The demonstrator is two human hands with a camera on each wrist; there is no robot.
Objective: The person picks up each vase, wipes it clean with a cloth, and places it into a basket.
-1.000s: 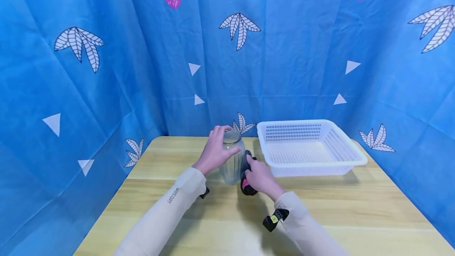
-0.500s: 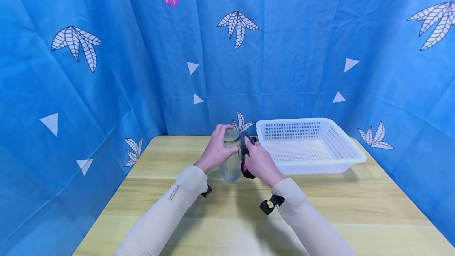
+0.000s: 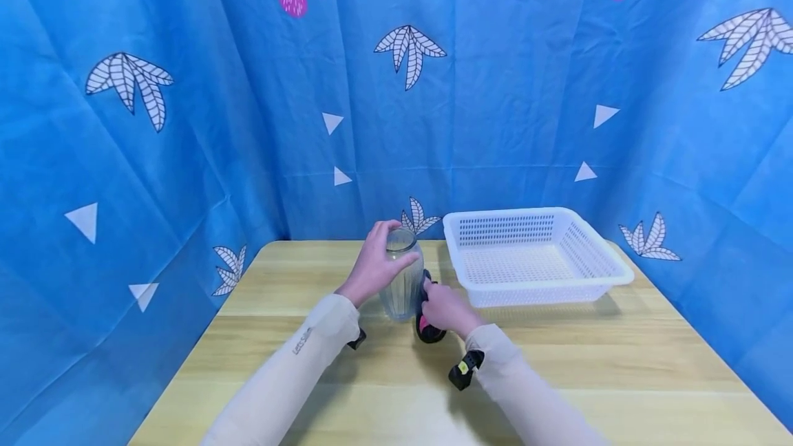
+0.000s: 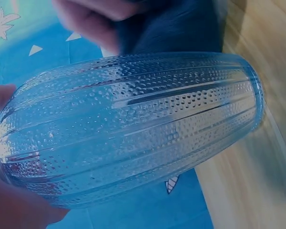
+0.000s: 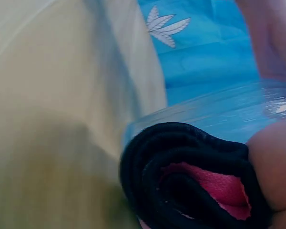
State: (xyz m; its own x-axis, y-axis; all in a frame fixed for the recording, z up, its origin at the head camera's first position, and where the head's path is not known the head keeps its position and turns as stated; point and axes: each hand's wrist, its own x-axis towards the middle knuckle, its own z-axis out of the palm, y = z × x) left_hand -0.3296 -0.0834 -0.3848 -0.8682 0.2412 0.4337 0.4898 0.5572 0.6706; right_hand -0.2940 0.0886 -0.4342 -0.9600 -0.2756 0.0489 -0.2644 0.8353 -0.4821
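Well, the left hand (image 3: 374,263) curled round a glass jar (image 3: 399,294); the right hand (image 3: 449,308) gripped rolled fabric (image 5: 200,174) at three o'clock; a white basket (image 3: 542,292) sat toward two.

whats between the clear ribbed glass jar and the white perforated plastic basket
In the head view, a rolled black-and-pink cloth and the right hand gripping it lie between the jar and the basket.

Black, pink and clear on blue

Jar (image 4: 133,129): clear glass, ribs and dotted panels; cloth (image 5: 207,179): black, pink inside the roll; basket (image 3: 551,292): white, slotted; curtain (image 3: 514,88): blue, white leaves and triangles, pink and black drops; tabletop (image 3: 619,356): pale yellow wood grain; sleeves (image 3: 279,370): off-white
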